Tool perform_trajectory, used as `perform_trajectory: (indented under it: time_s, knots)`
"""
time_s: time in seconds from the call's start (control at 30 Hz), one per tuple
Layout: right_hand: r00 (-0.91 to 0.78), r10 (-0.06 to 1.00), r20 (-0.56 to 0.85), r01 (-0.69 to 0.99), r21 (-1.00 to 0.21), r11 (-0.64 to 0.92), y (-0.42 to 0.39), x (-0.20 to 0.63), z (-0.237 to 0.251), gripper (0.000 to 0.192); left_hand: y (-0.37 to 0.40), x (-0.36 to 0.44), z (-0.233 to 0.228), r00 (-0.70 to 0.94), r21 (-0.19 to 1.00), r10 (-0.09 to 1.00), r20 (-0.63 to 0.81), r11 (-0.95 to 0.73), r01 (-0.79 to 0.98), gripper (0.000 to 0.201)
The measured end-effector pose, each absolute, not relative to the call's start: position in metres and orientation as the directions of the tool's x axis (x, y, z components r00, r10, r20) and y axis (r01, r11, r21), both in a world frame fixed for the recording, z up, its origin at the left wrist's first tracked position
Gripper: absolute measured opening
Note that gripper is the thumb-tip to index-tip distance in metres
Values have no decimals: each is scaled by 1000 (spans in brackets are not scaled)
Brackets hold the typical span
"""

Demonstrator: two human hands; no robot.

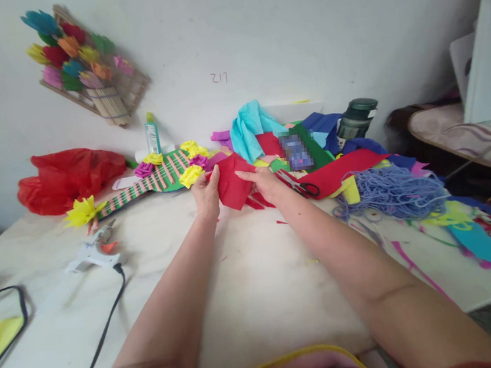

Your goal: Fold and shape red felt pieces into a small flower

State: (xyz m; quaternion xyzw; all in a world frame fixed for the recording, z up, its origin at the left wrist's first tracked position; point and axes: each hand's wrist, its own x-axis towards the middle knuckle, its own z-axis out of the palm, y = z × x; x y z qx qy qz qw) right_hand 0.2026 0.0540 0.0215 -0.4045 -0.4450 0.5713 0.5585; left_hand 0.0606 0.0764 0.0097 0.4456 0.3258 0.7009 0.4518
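Pinched From Both Sides

The left hand (206, 195) and right hand (263, 182) pinch opposite sides of a red sheet (233, 188) toward the worktop's (259, 276) far edge; shaping seems in hand, the next move calling for even grip.

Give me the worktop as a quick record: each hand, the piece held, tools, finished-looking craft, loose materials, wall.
left hand: grips left side of red sheet
right hand: grips its right side
held piece: red, raised above the table; exact shape unclear
tools: scissors just right of the right hand; white glue gun at left
craft: guitar-shaped piece, decorated with flowers
loose materials: blue-purple yarn, red strip
wall: multicoloured bouquet
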Motion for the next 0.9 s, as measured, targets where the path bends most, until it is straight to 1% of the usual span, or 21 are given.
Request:
perform_trajectory:
  time_s: [0.07,0.13,0.2,0.33,0.43,0.53,0.67,0.73,0.8,0.9]
  knots:
    - [-23,996,91,-314,-946,79,55,201,21,36,74,59,10,-141,869,940,311,-341,-359,30]
    - [4,993,121,-314,-942,116,55,202,21,38,73,55,12,-77,904,956,284,-294,-310,31]
    - [5,992,124,-285,-951,120,56,204,22,36,73,48,15,-12,936,965,262,-257,-241,33]
    - [-90,990,111,-223,-971,88,56,209,23,34,72,38,19,104,947,948,301,-285,-145,36]
    - [-161,982,96,-159,-985,70,55,210,22,32,71,37,20,190,954,935,298,-285,-93,38]
    - [-179,976,126,-110,-988,107,54,211,22,31,71,40,18,196,957,937,288,-287,-33,40]
    - [-117,983,144,-73,-988,136,57,210,19,25,72,46,14,78,946,943,323,-323,-18,39]
    - [-70,984,161,-49,-986,158,60,210,17,25,72,48,14,29,948,947,319,-318,-33,39]
    - [-20,981,195,2,-981,195,61,210,16,25,72,47,13,49,954,954,295,-292,-61,38]
    - [22,971,236,128,-964,231,60,211,19,30,74,41,14,140,959,950,278,-265,-106,37]
